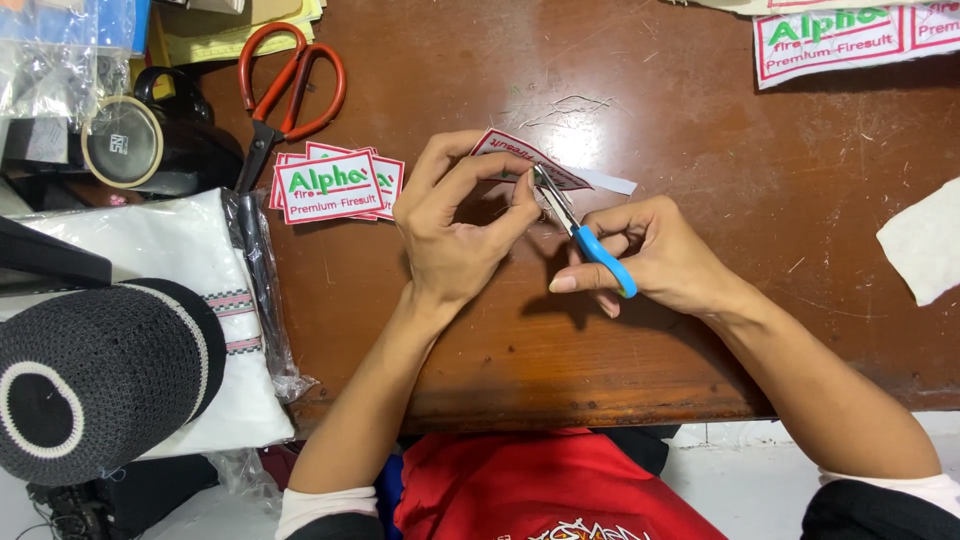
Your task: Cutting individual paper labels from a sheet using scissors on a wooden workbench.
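At the bottom edge of the frame a red garment [540,490] shows below the front edge of the brown wooden table [700,330], with both forearms reaching up from it over the tabletop. At lower left lies a black knitted cap [95,375] with a white ring on its crown, resting on a folded white cloth in a clear plastic bag [190,260].

Just right of centre, the right hand [665,260] is closed around a small pair of blue-handled thread snips [590,240]; the fingers are curled tight on the blue handle and the metal tips point up and left, touching the edge of the patch. Left of it, the left hand [455,215] pinches an embroidered patch [525,160], white with a red border, between thumb and bent fingers, holding it tilted just above the table. A strip of white backing sticks out to the right of the patch.

Further left, a small stack of finished patches [330,185], white with green and red lettering, lies flat on the table. Above it sit large orange-handled scissors [285,95], blades pointing down. A roll of tape [122,142] leans against a black object at upper left. At upper right lies an uncut strip of patches [850,40], and a white cloth scrap [925,240] lies at the right edge.
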